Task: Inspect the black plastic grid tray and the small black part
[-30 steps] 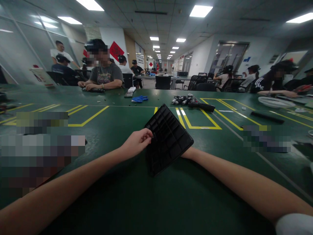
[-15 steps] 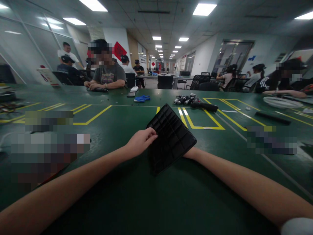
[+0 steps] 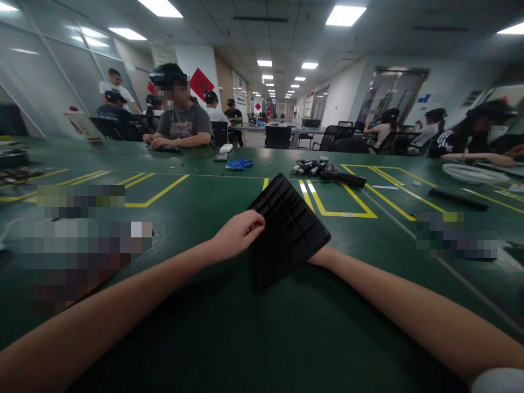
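A black plastic tray (image 3: 286, 229), divided by ribs into several shallow compartments, is tilted on a corner in front of me, its ribbed face towards me. My right hand (image 3: 322, 255) holds it from behind at the lower right. Only the wrist and part of that hand show; its fingers are hidden by the tray. My left hand (image 3: 241, 229) is at the tray's left side, its thumb and fingers pinched together over the compartments. What is between those fingertips, if anything, is too small to make out.
Blue gloves (image 3: 239, 164), a bundle of black cables and metal parts (image 3: 313, 166) and a black rod-like piece (image 3: 458, 200) lie on the green table (image 3: 196, 338). Blurred-out items lie left and right. A person (image 3: 180, 120) sits across the table.
The view has shifted very slightly. Both hands and the black tray hold nearly the same pose, with the left fingers still pinched at the tray's face.
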The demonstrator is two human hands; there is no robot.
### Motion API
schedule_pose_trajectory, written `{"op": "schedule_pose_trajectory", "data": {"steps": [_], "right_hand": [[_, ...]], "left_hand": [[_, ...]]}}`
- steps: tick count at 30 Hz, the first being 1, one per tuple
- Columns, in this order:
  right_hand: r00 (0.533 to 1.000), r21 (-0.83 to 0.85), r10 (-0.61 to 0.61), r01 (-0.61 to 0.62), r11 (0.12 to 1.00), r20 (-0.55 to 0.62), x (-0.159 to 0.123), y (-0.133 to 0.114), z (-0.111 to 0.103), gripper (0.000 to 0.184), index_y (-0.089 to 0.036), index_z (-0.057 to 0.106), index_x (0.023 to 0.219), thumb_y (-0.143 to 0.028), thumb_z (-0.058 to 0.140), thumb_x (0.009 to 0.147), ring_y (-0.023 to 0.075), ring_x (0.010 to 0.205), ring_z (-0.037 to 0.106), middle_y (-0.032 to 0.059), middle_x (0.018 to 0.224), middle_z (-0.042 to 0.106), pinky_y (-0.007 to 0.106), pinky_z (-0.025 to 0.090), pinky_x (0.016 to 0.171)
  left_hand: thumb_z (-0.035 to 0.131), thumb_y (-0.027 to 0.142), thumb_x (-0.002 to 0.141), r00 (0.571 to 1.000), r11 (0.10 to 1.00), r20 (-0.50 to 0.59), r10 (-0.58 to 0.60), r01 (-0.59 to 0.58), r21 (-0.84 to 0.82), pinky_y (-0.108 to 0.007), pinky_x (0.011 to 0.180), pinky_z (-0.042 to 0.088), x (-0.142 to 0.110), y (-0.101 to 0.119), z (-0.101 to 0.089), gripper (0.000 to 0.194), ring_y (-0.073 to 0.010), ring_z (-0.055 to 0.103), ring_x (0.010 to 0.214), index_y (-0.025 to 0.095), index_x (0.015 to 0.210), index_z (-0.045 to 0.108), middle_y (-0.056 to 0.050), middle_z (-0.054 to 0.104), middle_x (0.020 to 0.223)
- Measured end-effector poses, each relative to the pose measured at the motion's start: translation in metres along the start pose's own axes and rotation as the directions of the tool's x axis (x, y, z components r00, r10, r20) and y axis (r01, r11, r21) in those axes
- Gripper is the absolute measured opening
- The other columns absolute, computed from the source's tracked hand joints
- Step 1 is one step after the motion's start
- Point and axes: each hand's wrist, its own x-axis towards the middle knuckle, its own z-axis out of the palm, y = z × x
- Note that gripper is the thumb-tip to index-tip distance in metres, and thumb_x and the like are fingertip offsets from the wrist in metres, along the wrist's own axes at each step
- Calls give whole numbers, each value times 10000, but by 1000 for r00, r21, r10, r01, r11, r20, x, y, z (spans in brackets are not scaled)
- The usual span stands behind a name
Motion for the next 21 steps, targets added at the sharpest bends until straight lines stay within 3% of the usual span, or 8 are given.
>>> {"op": "schedule_pose_trajectory", "data": {"steps": [3,4,6,8,10,13,16,21], "right_hand": [[996,7,38,-38,999,80,1,-5,-5,497,-177,386,1343,-372,380,886,245,1190,498,128,1282,531,443,331,1077],[993,9,52,-54,999,108,1,-6,-6,499,-195,366,1355,-362,384,885,244,1200,488,117,1293,524,449,313,1086],[986,-2,70,-70,998,154,2,-7,-8,513,-224,336,1370,-352,404,878,240,1229,459,101,1317,502,458,273,1104],[982,-17,80,-78,997,173,1,-6,-9,515,-238,341,1367,-356,416,872,238,1248,437,92,1329,491,459,253,1112],[980,-11,90,-90,996,178,1,-4,-7,497,-230,376,1349,-373,405,874,234,1260,423,89,1332,490,446,262,1110],[984,38,82,-89,995,161,0,0,-4,488,-213,395,1336,-387,387,880,218,1247,440,93,1344,477,422,296,1098],[988,83,66,-78,994,137,-1,2,-1,497,-203,367,1350,-366,390,881,217,1229,459,105,1373,438,428,309,1089],[990,102,102,-112,988,93,0,2,1,443,-228,462,1272,-374,421,856,246,1196,483,94,1309,511,459,349,1056]], "left_hand": [[504,207,756,984,948,-41,-171,153,-280,-254,545,447,4,-1,0,79,-111,504,599,167,814,540,-5,526,733],[493,183,744,957,867,-45,-288,240,-436,-248,520,446,7,-2,-1,77,-111,507,582,165,812,523,0,514,703],[445,140,733,858,593,28,-513,377,-712,-241,496,444,11,-5,-1,69,-114,521,572,160,783,488,-3,496,664],[410,128,737,773,343,155,-616,441,-829,-230,491,432,13,-9,-1,61,-107,520,572,156,734,463,-14,488,661],[426,169,755,750,282,229,-621,486,-828,-205,443,372,12,-12,0,48,-86,474,532,159,714,448,1,459,652],[575,279,724,846,552,176,-504,472,-688,-190,423,290,6,-13,5,184,-72,410,526,162,839,491,39,419,675],[675,352,661,949,860,106,-299,315,-401,-218,505,353,-1,-12,12,459,-92,427,595,169,1044,500,47,415,713],[602,425,712,988,988,-24,-155,155,-21,-267,563,398,1,-11,19,430,-132,457,635,136,1024,539,12,467,725]]}}
